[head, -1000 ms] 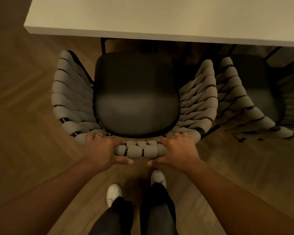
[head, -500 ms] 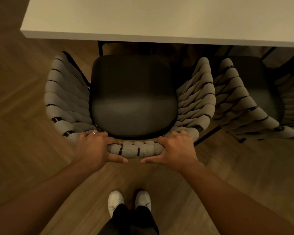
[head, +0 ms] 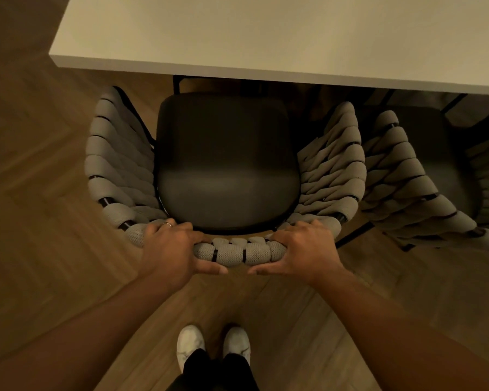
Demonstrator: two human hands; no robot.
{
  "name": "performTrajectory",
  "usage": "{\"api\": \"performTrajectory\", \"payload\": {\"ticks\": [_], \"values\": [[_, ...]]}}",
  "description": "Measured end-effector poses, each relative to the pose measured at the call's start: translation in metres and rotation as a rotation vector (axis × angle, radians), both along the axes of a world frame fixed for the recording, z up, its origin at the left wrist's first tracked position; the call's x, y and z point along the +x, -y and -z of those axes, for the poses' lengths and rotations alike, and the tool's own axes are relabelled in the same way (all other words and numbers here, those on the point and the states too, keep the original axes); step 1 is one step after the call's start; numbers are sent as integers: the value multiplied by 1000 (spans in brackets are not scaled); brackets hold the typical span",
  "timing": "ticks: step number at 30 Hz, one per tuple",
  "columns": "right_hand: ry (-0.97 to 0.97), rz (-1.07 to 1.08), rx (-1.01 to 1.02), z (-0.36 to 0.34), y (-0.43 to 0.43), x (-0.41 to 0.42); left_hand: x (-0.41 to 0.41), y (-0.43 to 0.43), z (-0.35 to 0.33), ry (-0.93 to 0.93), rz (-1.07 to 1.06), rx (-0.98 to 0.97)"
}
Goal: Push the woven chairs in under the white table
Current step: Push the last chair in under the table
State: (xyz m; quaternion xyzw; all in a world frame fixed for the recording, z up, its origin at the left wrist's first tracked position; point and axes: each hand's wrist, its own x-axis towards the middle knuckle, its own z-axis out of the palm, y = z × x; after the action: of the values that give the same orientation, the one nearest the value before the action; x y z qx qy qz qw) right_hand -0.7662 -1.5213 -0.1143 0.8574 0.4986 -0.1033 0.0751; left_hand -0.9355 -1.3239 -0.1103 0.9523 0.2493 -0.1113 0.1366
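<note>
A woven chair (head: 119, 165) with a grey rope back and a dark seat cushion (head: 226, 170) stands directly below me, facing the white table (head: 266, 35). The front of its seat lies just under the table's near edge. My left hand (head: 172, 249) grips the top of the chair's backrest on the left, and my right hand (head: 302, 249) grips it on the right. A second woven chair (head: 401, 176) stands close beside it on the right, its seat partly under the table.
The floor (head: 40, 193) is wooden herringbone, with open room to the left of the chair. My two white shoes (head: 212, 348) stand together behind the chair. A dark table leg (head: 176, 84) shows under the table edge, ahead of the seat.
The chair has slid a little toward the table with both hands still on its backrest. My feet, one ahead of the other before, now stand together further behind the chair.
</note>
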Motion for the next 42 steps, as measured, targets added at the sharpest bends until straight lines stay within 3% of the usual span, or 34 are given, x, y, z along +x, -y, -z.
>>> {"api": "performTrajectory", "payload": {"ticks": [26,32,42], "values": [[-51,30,-10,1,26,13,11,28,-1,14,23,6],[-72,22,-12,5,26,17,6,20,-3,70,49,-107],[-60,12,-27,2,29,16,4,29,1,100,1,-112]]}}
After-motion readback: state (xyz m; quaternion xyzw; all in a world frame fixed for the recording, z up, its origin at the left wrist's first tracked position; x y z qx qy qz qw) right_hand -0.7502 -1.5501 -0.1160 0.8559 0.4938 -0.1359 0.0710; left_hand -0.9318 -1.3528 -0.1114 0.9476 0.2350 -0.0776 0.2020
